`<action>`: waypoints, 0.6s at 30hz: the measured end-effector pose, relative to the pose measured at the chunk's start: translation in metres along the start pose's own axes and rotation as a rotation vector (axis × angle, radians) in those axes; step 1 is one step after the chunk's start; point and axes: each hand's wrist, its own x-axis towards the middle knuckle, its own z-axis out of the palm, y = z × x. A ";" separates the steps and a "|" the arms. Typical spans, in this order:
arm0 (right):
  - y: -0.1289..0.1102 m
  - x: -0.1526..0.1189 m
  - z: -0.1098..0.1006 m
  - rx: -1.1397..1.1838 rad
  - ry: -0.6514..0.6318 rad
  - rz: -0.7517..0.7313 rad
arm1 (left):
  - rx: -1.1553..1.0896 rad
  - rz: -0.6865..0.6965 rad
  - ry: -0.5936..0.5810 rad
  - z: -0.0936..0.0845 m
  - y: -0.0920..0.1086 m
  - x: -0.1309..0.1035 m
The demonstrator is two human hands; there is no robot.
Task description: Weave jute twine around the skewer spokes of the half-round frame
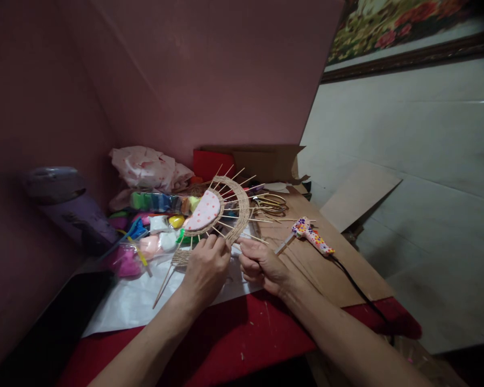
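A half-round craft piece of thin wooden sticks stands tilted over the table, with a woven band of brown twine (244,201) running through its sticks. At its middle sits a pink half-disc with red dots (205,211), edged in twine. My left hand (210,263) is closed on the lower part of this woven piece, and its fingers hide some of the sticks. Beside it, my right hand (262,263) is closed in a pinch at the band's lower end, on what looks like the twine strand. A further woven section (180,259) shows left of my left hand.
A glue gun with a flowered cover (312,236) lies on the cardboard (347,279) at right, its cord trailing off the table. Scissors (268,201) lie behind the piece. Bagged coloured clay (157,203) and a purple bottle (72,207) are at left. Dotted cloth (149,167) lies behind.
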 end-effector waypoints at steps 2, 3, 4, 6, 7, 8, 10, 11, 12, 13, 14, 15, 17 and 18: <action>0.000 0.000 0.000 -0.007 0.007 0.001 | -0.005 -0.004 0.006 0.000 0.001 0.000; 0.001 0.000 0.000 -0.007 0.007 0.001 | -0.004 -0.008 0.008 0.000 0.001 0.000; 0.001 0.000 -0.001 -0.005 0.002 0.000 | 0.001 -0.012 0.008 -0.001 0.001 -0.001; 0.001 0.001 -0.001 0.001 -0.006 -0.002 | 0.013 -0.033 0.010 -0.001 0.001 -0.002; 0.002 0.001 -0.001 0.002 -0.004 -0.005 | 0.020 -0.052 0.014 -0.002 0.001 -0.002; 0.002 0.001 -0.001 0.001 0.002 -0.008 | 0.024 -0.077 0.022 -0.002 0.000 -0.002; 0.002 0.001 0.000 -0.006 0.017 -0.010 | 0.023 -0.133 0.051 -0.004 -0.001 -0.002; 0.002 0.001 0.000 -0.011 0.023 -0.011 | 0.018 -0.154 0.067 -0.005 -0.001 -0.002; 0.002 0.001 0.000 -0.017 0.026 -0.011 | 0.013 -0.168 0.080 -0.006 -0.001 -0.001; 0.002 0.001 0.000 -0.023 0.029 -0.008 | 0.008 -0.174 0.090 -0.006 -0.001 0.000; 0.003 0.001 0.000 -0.030 0.033 -0.005 | 0.007 -0.177 0.093 -0.006 0.000 0.000; 0.003 0.001 0.000 -0.036 0.038 -0.007 | 0.007 -0.178 0.090 -0.006 0.000 0.001; 0.003 0.001 0.001 -0.042 0.046 -0.012 | 0.010 -0.184 0.071 -0.005 0.002 0.002; 0.003 0.001 0.001 -0.043 0.047 -0.011 | 0.008 -0.189 0.059 -0.005 0.002 0.002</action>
